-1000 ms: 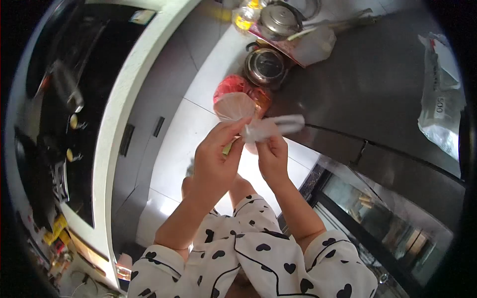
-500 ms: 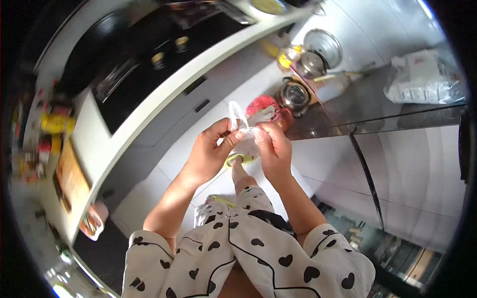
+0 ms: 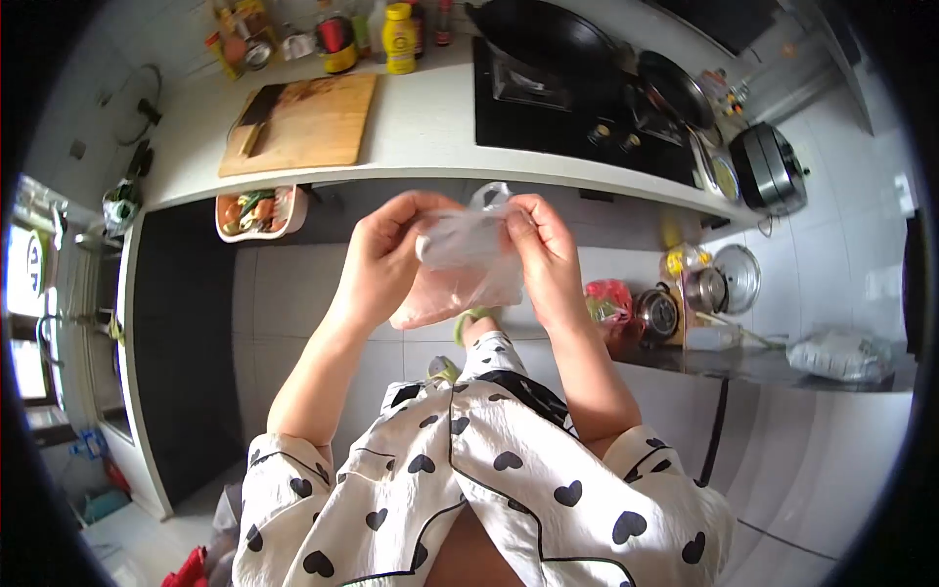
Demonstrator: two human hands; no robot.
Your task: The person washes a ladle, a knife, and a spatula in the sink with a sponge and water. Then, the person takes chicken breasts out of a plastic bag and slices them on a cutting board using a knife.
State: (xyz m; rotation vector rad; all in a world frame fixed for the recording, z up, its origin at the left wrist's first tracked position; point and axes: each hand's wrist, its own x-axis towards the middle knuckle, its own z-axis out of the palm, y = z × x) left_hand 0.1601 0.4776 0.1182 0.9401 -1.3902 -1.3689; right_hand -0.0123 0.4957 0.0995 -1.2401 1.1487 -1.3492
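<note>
A clear plastic bag point(image 3: 468, 256) hangs between my hands in front of my body, with something pinkish lying in its lower part; I cannot make out what that is. My left hand point(image 3: 386, 256) pinches the bag's upper left side, fingers closed. On the upper right edge, beside a looped handle, my right hand point(image 3: 544, 256) grips the plastic between thumb and fingers. Beyond the bag runs the white counter point(image 3: 421, 127). A wooden cutting board point(image 3: 313, 122) lies there with a knife point(image 3: 256, 122) on its left side.
A white bin with scraps point(image 3: 284, 220) hangs at the counter's front. The black stove point(image 3: 548, 122) carries a wok point(image 3: 548, 39) and a frying pan point(image 3: 675, 88). A yellow bottle point(image 3: 399, 39) stands behind the board. Pots point(image 3: 655, 313) and a red bag point(image 3: 608, 298) sit on the right.
My view has swung left, toward the counter and cutting board. The bag now shows more fully, spread between my hands, which are farther apart than before.
</note>
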